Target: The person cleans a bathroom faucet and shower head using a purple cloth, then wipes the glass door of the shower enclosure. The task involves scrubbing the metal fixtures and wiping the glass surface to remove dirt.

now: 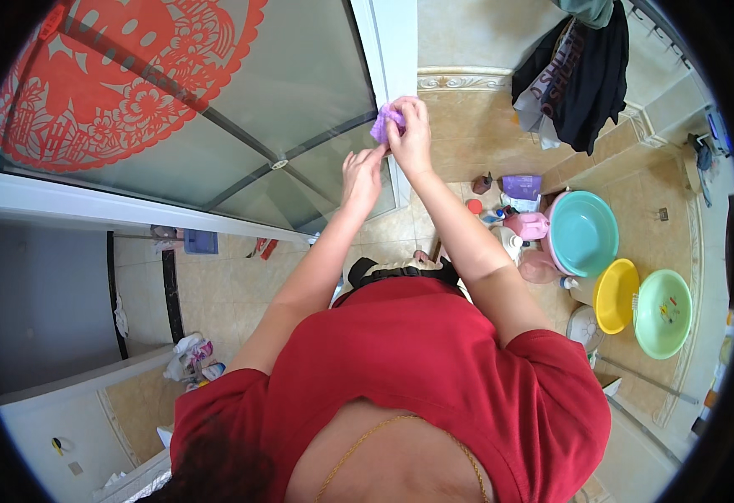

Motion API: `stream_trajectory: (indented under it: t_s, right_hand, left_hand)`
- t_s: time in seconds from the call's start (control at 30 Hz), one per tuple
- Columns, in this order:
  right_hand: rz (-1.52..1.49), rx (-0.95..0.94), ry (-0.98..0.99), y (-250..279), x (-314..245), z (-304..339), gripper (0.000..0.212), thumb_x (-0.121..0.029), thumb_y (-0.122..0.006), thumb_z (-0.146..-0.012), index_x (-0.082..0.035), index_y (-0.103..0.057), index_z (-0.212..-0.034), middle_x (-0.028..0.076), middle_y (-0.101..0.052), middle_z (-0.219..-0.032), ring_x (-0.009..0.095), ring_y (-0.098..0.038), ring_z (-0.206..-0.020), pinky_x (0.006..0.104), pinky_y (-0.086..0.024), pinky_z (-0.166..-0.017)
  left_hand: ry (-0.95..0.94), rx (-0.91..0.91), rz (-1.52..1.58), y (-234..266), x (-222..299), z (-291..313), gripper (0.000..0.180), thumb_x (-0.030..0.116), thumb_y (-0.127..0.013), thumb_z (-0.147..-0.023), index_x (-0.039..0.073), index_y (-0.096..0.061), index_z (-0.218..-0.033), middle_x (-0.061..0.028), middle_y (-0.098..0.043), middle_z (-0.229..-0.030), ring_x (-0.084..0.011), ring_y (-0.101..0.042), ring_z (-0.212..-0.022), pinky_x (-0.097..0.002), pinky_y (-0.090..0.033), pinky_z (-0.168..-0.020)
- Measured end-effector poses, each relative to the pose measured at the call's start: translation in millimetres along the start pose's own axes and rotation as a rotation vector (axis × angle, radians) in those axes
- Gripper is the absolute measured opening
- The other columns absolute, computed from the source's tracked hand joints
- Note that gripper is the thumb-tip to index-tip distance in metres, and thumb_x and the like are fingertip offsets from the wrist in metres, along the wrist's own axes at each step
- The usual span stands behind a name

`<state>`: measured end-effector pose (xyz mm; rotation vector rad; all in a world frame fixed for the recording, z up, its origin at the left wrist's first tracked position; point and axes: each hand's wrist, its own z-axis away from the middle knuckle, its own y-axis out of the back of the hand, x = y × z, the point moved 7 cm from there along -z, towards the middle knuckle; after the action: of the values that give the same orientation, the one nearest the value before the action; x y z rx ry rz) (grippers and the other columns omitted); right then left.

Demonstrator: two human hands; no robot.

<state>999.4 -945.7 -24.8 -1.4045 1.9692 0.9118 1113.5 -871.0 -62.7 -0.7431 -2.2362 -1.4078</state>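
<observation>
A purple cloth (381, 127) is bunched in my right hand (413, 138), whose fingers close round it. It presses against the white frame (391, 67) at the edge of a frosted glass door (312, 63). Just below and to the left, my left hand (362, 179) has its fingers stretched toward the frame, their tips close to my right hand. Nothing shows in the left hand; whether its fingertips touch the cloth, I cannot tell.
A red paper-cut decoration (145, 84) covers the glass at the upper left. Dark clothes (585, 80) hang at the upper right. Along the right wall stand a teal basin (585, 233), a yellow basin (617, 295), a green basin (663, 314) and several bottles on the tiled floor (224, 272).
</observation>
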Motion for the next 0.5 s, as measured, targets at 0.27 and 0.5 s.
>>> stream_trajectory:
  t_s: [0.27,0.5]
  right_hand:
    - [-0.094,0.126,-0.166,7,43,7,0.019,-0.007,-0.065,-0.081,-0.001,-0.059,-0.098,0.015,-0.06,-0.098,0.025,-0.059,-0.091,0.0351,-0.048,-0.081]
    - [-0.042,0.179,-0.186,11,42,7,0.019,-0.008,-0.065,-0.082,-0.001,-0.062,-0.1,0.013,-0.06,-0.097,0.024,-0.06,-0.089,0.0331,-0.049,-0.08]
  left_hand:
    - [0.138,-0.065,0.036,0,-17,-6,0.017,0.008,-0.053,-0.091,0.006,-0.063,-0.105,-0.0136,-0.068,-0.094,-0.0306,-0.065,-0.089,-0.05,-0.031,-0.107]
    - [0.118,-0.042,-0.007,0,-18,-5,0.02,0.011,-0.053,-0.092,0.008,-0.068,-0.105,-0.015,-0.069,-0.095,-0.0297,-0.065,-0.089,-0.0487,-0.029,-0.109]
